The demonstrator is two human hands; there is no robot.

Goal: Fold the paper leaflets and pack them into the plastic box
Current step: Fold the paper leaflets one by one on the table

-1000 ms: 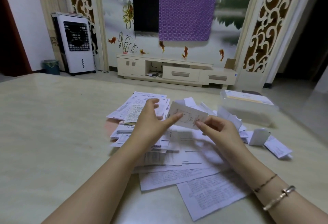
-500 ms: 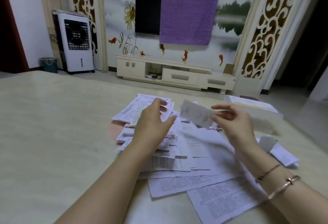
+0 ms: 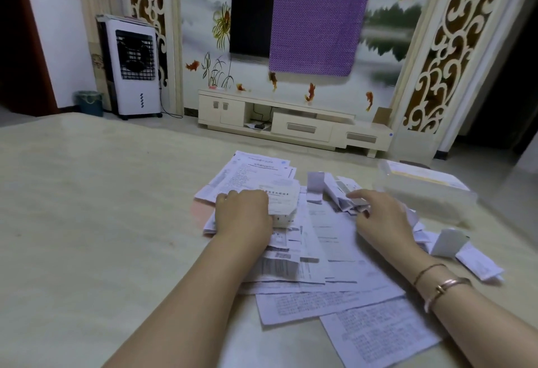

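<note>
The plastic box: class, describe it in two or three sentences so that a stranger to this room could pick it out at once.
Start at the big pale table and follow its far right edge. There, beyond the right hand and the scattered paper leaflets, sits the plastic box. Unlike the flat loose sheets around it, it is a raised, translucent, rectangular container with paper lying on top.

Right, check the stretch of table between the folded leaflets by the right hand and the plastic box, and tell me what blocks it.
Nothing visible blocks it. The folded leaflets lie under the right hand, and the plastic box sits just beyond on the table. Only low loose paper scraps lie between them.
</note>
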